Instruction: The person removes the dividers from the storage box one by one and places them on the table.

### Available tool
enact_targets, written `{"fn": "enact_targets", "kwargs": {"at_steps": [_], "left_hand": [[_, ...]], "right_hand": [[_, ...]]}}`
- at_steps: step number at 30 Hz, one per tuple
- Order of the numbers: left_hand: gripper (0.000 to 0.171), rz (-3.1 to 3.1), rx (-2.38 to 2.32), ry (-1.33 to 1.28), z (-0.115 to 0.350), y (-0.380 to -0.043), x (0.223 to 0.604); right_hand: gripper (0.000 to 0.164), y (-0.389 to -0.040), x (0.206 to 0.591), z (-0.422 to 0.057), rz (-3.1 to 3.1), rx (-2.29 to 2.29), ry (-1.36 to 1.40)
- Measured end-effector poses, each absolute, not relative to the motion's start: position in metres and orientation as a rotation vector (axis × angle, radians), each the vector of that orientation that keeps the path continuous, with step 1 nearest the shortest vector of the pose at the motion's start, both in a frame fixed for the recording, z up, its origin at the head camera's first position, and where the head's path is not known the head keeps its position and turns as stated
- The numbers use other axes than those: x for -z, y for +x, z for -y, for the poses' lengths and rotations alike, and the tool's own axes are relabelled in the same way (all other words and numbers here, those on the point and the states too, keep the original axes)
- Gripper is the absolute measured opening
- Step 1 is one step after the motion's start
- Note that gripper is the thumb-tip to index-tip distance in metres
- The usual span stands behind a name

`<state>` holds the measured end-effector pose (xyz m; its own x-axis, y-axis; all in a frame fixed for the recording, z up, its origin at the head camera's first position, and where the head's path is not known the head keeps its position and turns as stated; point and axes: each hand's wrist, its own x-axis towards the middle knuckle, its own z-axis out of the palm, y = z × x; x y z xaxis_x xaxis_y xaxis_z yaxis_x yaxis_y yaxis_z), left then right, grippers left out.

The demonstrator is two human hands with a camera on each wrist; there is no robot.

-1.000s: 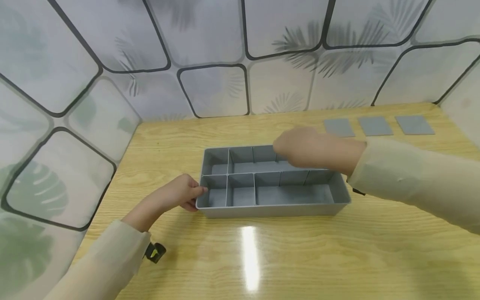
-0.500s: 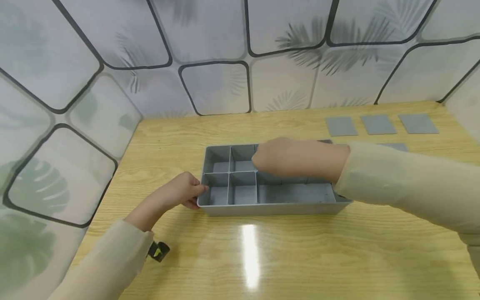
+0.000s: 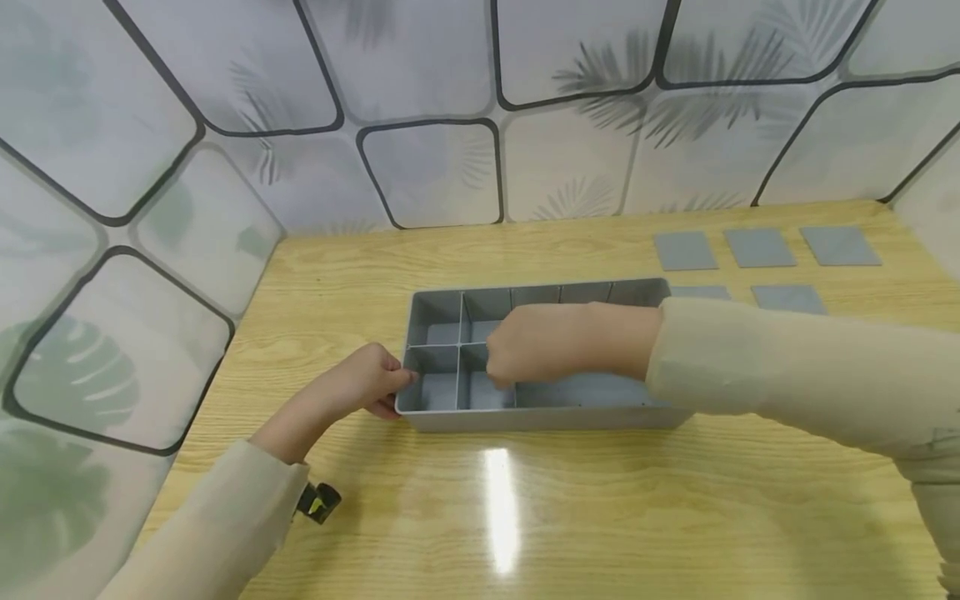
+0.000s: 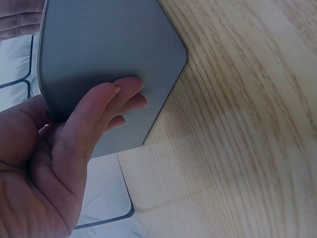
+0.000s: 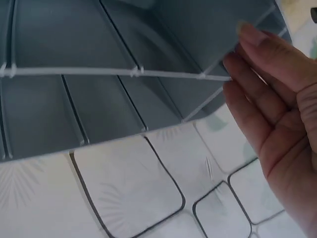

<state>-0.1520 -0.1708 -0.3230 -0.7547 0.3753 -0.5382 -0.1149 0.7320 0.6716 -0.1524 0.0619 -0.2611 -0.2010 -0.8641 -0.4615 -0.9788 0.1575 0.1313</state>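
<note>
Right hand [image 3: 534,343] has shifted leftward over the box [image 3: 540,420], its grip unclear, while left hand [image 3: 372,379] pinches the end wall [image 4: 114,39], presumably for steadiness.

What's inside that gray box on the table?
Inside the gray box, upright dividers form compartments; the two leftmost show bare bottoms. In the head view, the right hand and sleeve cover part of the inside, hiding what lies beneath.
</note>
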Motion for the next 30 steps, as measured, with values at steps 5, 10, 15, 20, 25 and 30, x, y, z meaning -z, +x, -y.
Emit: {"fn": "enact_targets", "kwargs": {"at_steps": [5,10,15,20,25,30], "left_hand": [[0.029,-2.251,-0.918,0.184,0.172,-0.152,0.323],[0.029,-2.255,-0.913,0.180,0.170,-0.154,0.323],[0.030,-2.250,-0.910,0.176,0.170,-0.155,0.324],[0.030,-2.246,-0.909,0.176,0.171,-0.154,0.323],[0.031,-2.239,-0.916,0.177,0.170,-0.153,0.321],[0.030,-2.235,-0.928,0.185,0.170,-0.154,0.322]], "right_hand": [[0.022,-0.149,0.270,-0.054,-2.099,-0.615,-1.813],[0.029,-0.150,0.276,-0.051,-2.108,-0.604,-1.765],[0.040,-0.153,0.283,-0.052,-2.108,-0.622,-1.777],[0.042,-0.153,0.286,-0.053,-2.132,-0.643,-1.835],[0.042,-0.154,0.286,-0.053,-2.134,-0.653,-1.850],[0.040,-0.154,0.287,-0.054,-2.133,-0.682,-1.879]]}}
